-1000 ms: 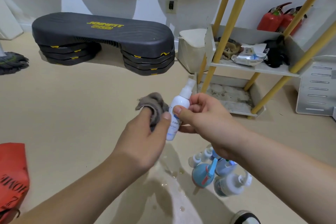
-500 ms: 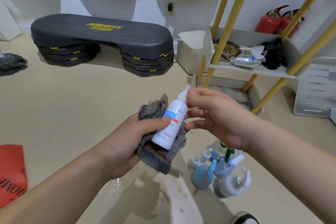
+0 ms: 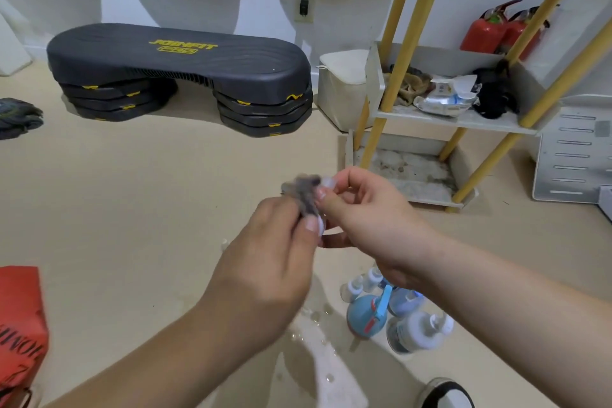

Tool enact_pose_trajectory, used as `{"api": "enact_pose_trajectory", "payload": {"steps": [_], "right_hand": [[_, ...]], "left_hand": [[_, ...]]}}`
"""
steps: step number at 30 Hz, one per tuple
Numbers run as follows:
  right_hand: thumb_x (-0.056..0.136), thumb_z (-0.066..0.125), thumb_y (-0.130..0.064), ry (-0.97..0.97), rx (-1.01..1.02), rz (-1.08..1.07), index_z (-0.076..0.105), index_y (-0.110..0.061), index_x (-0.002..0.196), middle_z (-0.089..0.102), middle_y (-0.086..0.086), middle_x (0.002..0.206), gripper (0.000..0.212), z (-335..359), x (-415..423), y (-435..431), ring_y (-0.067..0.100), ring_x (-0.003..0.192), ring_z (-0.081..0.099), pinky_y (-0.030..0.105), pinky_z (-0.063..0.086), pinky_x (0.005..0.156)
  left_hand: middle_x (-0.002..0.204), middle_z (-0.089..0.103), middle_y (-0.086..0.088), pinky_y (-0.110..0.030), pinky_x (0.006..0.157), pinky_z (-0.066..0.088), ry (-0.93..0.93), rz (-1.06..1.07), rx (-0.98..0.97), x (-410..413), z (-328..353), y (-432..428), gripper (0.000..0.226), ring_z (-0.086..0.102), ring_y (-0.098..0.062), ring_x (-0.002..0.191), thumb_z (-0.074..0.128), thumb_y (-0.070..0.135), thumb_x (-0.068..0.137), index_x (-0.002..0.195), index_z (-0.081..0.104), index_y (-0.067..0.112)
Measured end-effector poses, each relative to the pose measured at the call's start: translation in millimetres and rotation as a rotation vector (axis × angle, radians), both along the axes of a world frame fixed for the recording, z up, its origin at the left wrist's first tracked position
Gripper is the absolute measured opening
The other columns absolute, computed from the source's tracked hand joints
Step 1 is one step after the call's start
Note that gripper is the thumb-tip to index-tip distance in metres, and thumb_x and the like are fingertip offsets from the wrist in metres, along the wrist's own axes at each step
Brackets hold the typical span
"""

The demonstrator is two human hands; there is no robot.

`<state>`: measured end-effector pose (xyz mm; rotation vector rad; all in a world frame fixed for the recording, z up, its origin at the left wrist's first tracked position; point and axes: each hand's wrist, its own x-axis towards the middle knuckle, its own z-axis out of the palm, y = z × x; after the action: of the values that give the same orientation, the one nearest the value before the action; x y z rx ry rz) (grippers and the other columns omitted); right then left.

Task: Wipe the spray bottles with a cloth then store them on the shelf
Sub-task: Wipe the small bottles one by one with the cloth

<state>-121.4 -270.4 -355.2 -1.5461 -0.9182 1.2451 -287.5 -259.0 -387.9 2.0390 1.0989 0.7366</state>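
Item: small white spray bottle [image 3: 320,224], mostly hidden, held above the floor between your hands, your left hand [image 3: 268,262] gripping the grey cloth [image 3: 304,190] round its body and your right hand [image 3: 367,219] pinching its cap end; probably light, smooth and slippery when wet, so grip the body.

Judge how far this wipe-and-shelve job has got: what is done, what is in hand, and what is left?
Done: nothing visibly stored; the shelf shows no spray bottles. In hand: the left hand wraps the cloth round a small bottle, which the right hand pinches near its top. Left: finish wiping it, shelve it, then handle the grouped bottles on the floor.
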Motion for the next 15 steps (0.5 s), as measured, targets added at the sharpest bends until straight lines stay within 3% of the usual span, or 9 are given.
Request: {"api": "enact_pose_trajectory", "payload": {"steps": [2, 4, 6, 7, 9, 11, 13, 15], "right_hand": [[0.095, 0.056, 0.006, 0.006, -0.03, -0.01, 0.055, 0.002, 0.106, 0.062, 0.018, 0.086, 0.012, 1, -1, 0, 0.022, 0.075, 0.064, 0.041, 0.064, 0.072], [0.094, 0.054, 0.008, -0.005, -0.021, -0.018, 0.057, -0.003, 0.105, 0.062, 0.017, 0.085, 0.015, 4, -2, 0, 0.02, 0.073, 0.065, 0.038, 0.063, 0.07], [0.1, 0.058, -0.002, -0.017, 0.018, -0.031, 0.057, -0.005, 0.103, 0.062, 0.021, 0.086, 0.004, 8, -4, -1, 0.02, 0.076, 0.065, 0.036, 0.064, 0.069], [0.103, 0.059, -0.008, -0.008, 0.034, -0.039, 0.058, -0.007, 0.102, 0.063, 0.026, 0.09, 0.002, 10, -4, -1, 0.019, 0.078, 0.066, 0.038, 0.065, 0.071], [0.104, 0.059, -0.014, 0.013, 0.046, -0.044, 0.058, -0.009, 0.101, 0.066, 0.033, 0.105, 0.006, 12, -5, -1, 0.02, 0.082, 0.067, 0.046, 0.064, 0.077], [0.104, 0.06, -0.016, 0.019, 0.035, -0.041, 0.058, -0.004, 0.104, 0.063, 0.035, 0.111, 0.012, 12, -4, -1, 0.021, 0.083, 0.065, 0.048, 0.063, 0.076], [0.103, 0.063, -0.018, 0.01, 0.008, -0.056, 0.057, -0.003, 0.103, 0.062, 0.034, 0.103, 0.016, 10, -3, 0, 0.021, 0.082, 0.064, 0.042, 0.064, 0.07], [0.101, 0.065, -0.02, 0.02, -0.012, -0.083, 0.056, -0.009, 0.099, 0.06, 0.02, 0.092, 0.014, 7, -3, 0, 0.02, 0.079, 0.065, 0.037, 0.064, 0.066]], "left_hand": [[0.139, 0.048, 0.014, -0.031, 0.099, 0.046, 0.128, -0.084, 0.181, -2, -12, -7, 0.061, 0.051, -0.004, 0.125, 0.031, 0.053, 0.102, 0.16, 0.032, 0.037], [0.14, 0.049, 0.015, -0.03, 0.099, 0.048, 0.064, -0.084, 0.154, -5, -18, 1, 0.063, 0.054, -0.002, 0.125, 0.031, 0.054, 0.103, 0.163, 0.028, 0.037], [0.126, 0.068, 0.012, -0.038, 0.092, 0.056, -0.097, -0.032, -0.075, -6, -11, 14, 0.044, 0.066, -0.006, 0.11, 0.033, 0.051, 0.109, 0.148, 0.052, 0.043], [0.113, 0.075, 0.003, -0.041, 0.081, 0.06, -0.183, 0.013, -0.295, -5, -5, 18, 0.036, 0.072, -0.014, 0.097, 0.035, 0.048, 0.111, 0.131, 0.065, 0.041], [0.098, 0.079, -0.013, -0.04, 0.076, 0.055, -0.318, 0.104, -0.729, -4, 5, 23, 0.038, 0.075, -0.028, 0.088, 0.037, 0.039, 0.113, 0.11, 0.071, 0.022], [0.1, 0.08, -0.014, -0.04, 0.082, 0.057, -0.376, 0.121, -0.893, -2, 11, 22, 0.04, 0.078, -0.035, 0.093, 0.037, 0.037, 0.112, 0.113, 0.071, 0.015], [0.095, 0.079, -0.013, -0.047, 0.083, 0.06, -0.358, 0.162, -0.77, 1, 10, 16, 0.038, 0.077, -0.037, 0.09, 0.038, 0.037, 0.112, 0.109, 0.069, 0.014], [0.087, 0.067, -0.01, -0.051, 0.081, 0.059, -0.261, 0.102, -0.337, 2, 6, 9, 0.037, 0.067, -0.027, 0.081, 0.038, 0.038, 0.112, 0.099, 0.063, 0.015]]}}
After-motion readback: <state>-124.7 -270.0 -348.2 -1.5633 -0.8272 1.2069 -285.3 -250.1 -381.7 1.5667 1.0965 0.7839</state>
